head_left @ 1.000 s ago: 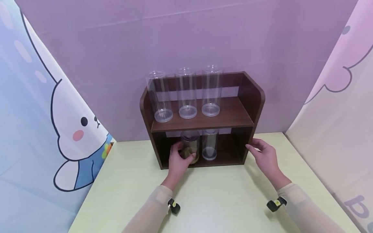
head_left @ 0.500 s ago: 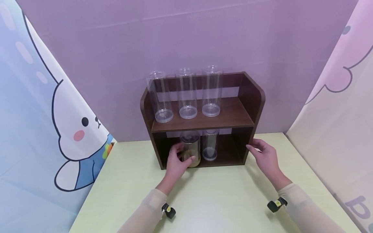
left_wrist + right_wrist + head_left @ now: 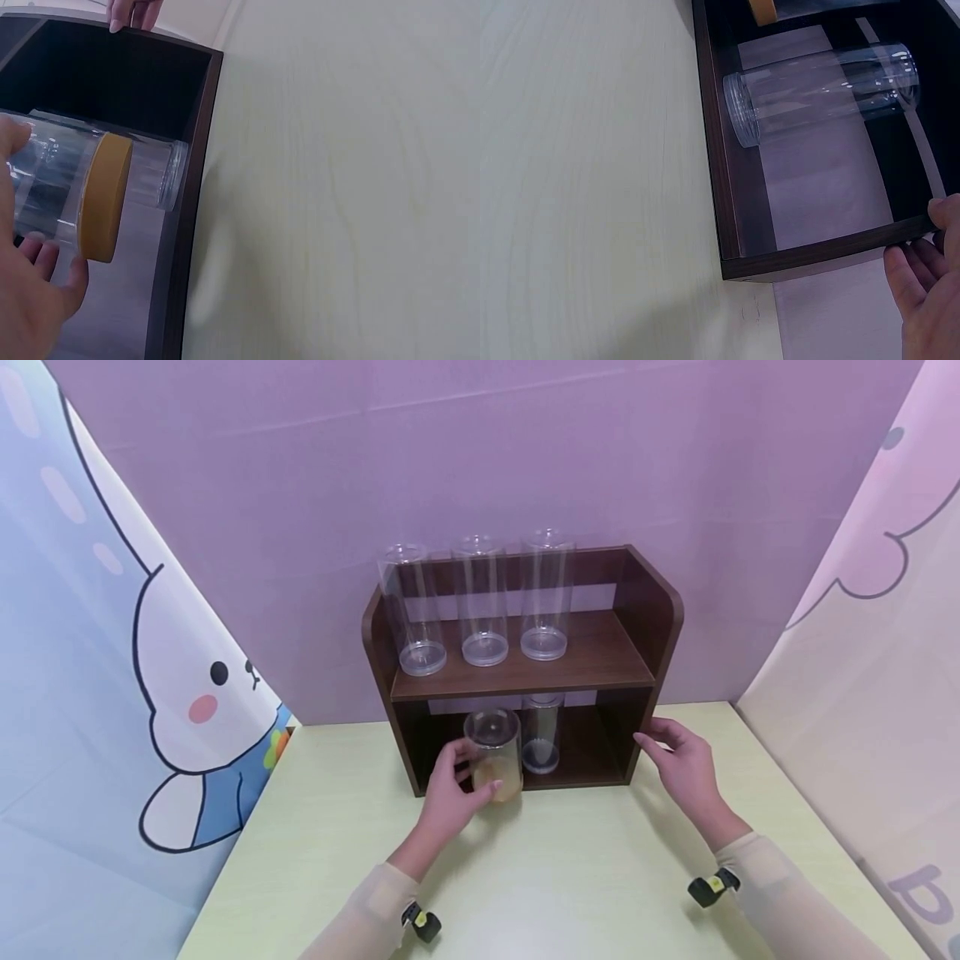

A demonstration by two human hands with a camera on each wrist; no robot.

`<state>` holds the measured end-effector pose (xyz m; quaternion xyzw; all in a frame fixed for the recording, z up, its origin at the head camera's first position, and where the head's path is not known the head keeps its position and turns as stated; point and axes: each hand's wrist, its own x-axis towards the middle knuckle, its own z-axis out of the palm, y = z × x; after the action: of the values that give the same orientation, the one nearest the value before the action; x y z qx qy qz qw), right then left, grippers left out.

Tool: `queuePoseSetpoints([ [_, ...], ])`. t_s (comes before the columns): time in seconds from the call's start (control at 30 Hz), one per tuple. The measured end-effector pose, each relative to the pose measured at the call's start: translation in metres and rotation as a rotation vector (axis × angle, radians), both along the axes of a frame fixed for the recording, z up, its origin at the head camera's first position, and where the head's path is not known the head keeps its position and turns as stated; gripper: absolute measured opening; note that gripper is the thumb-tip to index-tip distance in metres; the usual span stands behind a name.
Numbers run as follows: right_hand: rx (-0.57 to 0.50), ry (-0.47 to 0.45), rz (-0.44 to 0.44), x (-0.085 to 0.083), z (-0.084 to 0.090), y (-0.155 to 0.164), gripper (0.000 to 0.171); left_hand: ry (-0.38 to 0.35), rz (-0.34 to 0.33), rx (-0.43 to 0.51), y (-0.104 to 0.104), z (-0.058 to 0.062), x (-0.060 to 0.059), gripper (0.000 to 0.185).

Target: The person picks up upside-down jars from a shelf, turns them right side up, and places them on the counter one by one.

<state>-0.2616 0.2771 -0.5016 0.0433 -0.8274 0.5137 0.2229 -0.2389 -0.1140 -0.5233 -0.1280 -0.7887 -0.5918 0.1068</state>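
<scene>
Left hand [image 3: 450,785] wrapped around a clear jar [image 3: 495,756] with a tan base, fingers curled about its lower part. Jar upright at the near edge of the lower shelf of the dark wooden rack [image 3: 645,610], left of centre, its top just below the upper board. Same jar in the left wrist view [image 3: 90,187], tan base [image 3: 105,196] toward the rack's front edge, thumb and fingers [image 3: 37,255] on either side.

Right hand [image 3: 682,764] resting against the right outer wall of the rack, fingers loosely extended along the front corner, gripping nothing; fingertips [image 3: 919,259] touching the wall's edge in the right wrist view.

One empty clear jar [image 3: 542,735] further back on the lower shelf, just right of the held one. Three tall clear jars [image 3: 480,602] in a row on the upper shelf, left to centre. Rack standing on a pale green table [image 3: 585,877], against a purple backdrop.
</scene>
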Motion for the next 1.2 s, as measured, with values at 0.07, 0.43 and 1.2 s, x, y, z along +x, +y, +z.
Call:
queuePoseSetpoints([
  [0.07, 0.003, -0.002, -0.001, 0.000, 0.000, 0.000, 0.024, -0.012, -0.021, 0.002, -0.001, 0.001, 0.004, 0.075],
  [0.43, 0.031, -0.005, 0.002, 0.001, 0.001, 0.000, 0.024, -0.023, -0.107, -0.078, -0.014, 0.006, 0.019, 0.074],
  [1.2, -0.012, -0.047, -0.025, 0.009, 0.004, -0.004, 0.029, 0.013, -0.215, -0.091, -0.025, 0.004, 0.025, 0.078],
])
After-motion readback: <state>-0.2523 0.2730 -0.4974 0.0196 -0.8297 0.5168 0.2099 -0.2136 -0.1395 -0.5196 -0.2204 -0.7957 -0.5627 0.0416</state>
